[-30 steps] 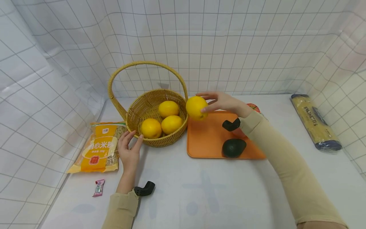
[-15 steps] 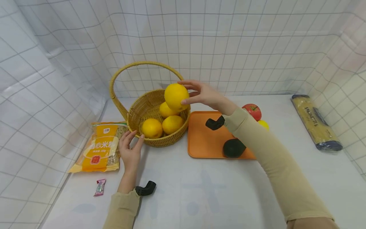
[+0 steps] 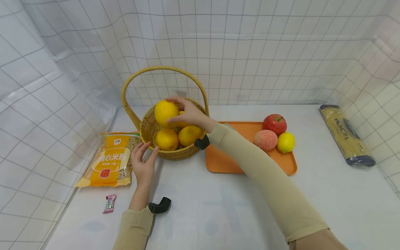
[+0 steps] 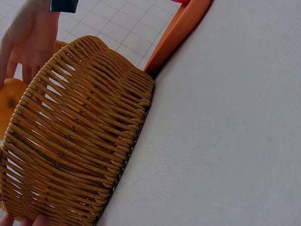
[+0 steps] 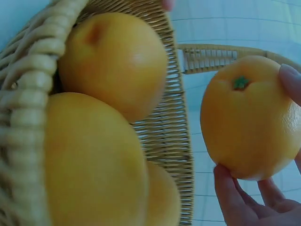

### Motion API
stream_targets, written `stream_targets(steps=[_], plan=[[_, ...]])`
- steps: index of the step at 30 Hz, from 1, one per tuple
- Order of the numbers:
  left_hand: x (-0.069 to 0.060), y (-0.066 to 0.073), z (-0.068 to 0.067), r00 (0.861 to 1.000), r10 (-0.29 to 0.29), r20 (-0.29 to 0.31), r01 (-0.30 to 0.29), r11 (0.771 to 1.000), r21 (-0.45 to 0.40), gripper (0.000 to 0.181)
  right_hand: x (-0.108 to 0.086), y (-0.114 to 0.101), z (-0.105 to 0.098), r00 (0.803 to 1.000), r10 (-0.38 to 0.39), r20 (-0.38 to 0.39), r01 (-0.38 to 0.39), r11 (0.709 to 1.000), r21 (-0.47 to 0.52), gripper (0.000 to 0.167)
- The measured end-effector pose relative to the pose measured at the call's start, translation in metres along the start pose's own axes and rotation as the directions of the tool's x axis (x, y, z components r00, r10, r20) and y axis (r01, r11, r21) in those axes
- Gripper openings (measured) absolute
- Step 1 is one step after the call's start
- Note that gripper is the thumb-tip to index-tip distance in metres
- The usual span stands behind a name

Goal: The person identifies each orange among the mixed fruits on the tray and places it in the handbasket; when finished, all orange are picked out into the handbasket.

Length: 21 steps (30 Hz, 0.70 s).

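Observation:
My right hand (image 3: 191,113) holds an orange (image 3: 165,113) between thumb and fingers, above the left side of the wicker basket (image 3: 182,154). A green stem mark shows on that orange (image 5: 249,122) in the right wrist view. Inside the basket lie a front-left orange (image 3: 167,140), a longer yellow fruit (image 3: 190,135) beside it, and another yellow fruit (image 3: 184,122) partly behind my right hand. My left hand (image 3: 143,170) touches the basket's front-left rim with thumb and fingers spread. Its fingertips (image 4: 41,220) just show against the wicker in the left wrist view.
Right of the basket, an orange tray (image 3: 218,163) bears a red apple (image 3: 275,124), a peach (image 3: 266,140) and a lemon (image 3: 286,142). A spaghetti pack (image 3: 347,135) lies far right. At left are a yellow food bag (image 3: 109,159) and a pink-wrapped candy (image 3: 109,203).
My right hand has carried the orange leftward from beside the basket's right rim to over its left side. My left hand stays at the rim. The sleeve now covers the avocado on the tray.

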<state>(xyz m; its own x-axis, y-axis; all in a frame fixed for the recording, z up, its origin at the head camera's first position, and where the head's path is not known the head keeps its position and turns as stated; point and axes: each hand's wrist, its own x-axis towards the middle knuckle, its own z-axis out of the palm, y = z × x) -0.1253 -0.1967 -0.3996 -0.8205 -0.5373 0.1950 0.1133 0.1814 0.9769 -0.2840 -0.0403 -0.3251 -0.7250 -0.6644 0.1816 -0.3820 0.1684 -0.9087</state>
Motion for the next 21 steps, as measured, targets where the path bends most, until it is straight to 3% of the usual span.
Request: stream_targets(steps=[4, 9, 17, 21], plan=[[-0.001, 0.000, 0.000, 1.000, 0.002, -0.004, -0.002, 1.000, -0.003, 0.037, 0.010, 0.010, 0.015, 1.000, -0.002, -0.031, -0.001, 0.997, -0.076, 0.064], [-0.001, -0.001, 0.000, 1.000, 0.004, -0.007, -0.004, 1.000, -0.006, 0.037, 0.017, 0.013, 0.022, 0.995, 0.077, -0.062, -0.085, 0.987, -0.135, 0.054], [0.001, -0.002, 0.000, 1.000, 0.007, -0.003, -0.007, 1.000, -0.005, 0.040, 0.021, 0.010, 0.022, 0.985, 0.168, 0.028, -0.155, 0.953, -0.259, 0.053], [0.001, 0.000, 0.001, 1.000, 0.009, -0.006, -0.009, 1.000, 0.007, 0.038, 0.016, 0.013, 0.020, 0.981, 0.184, 0.055, -0.168, 0.962, -0.217, 0.057]])
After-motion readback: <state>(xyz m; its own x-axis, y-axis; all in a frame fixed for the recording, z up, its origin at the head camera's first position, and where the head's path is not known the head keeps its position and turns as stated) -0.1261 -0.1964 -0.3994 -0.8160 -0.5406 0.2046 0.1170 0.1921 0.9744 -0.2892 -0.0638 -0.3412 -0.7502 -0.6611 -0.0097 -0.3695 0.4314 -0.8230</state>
